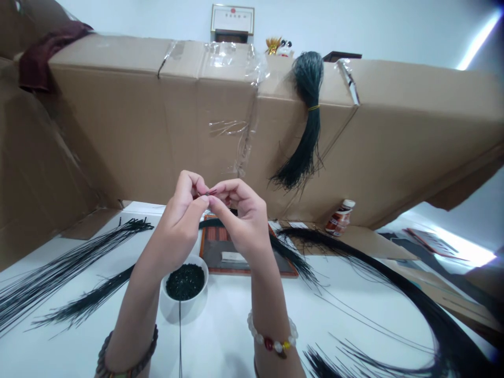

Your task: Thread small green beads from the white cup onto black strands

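My left hand (183,218) and my right hand (244,218) are raised in front of me, thumbs and fingers pinched together with the tips meeting. Something thin and small is between the fingertips, too small to make out. Below my left hand stands a white bowl (164,289) holding small dark green pieces (185,281). A thin dark strand (180,336) runs from the bowl's near rim toward me. Behind my hands lies a dark tray (212,255) with a reddish-brown striped edge, partly covered by my right arm.
Dark green strands (71,262) with thicker ends lie at the left. A long dark bundle (409,289) curves along the right. Another tied bundle (311,121) hangs over the cardboard wall (189,121). A bottle with a white cap (340,218) stands at its foot.
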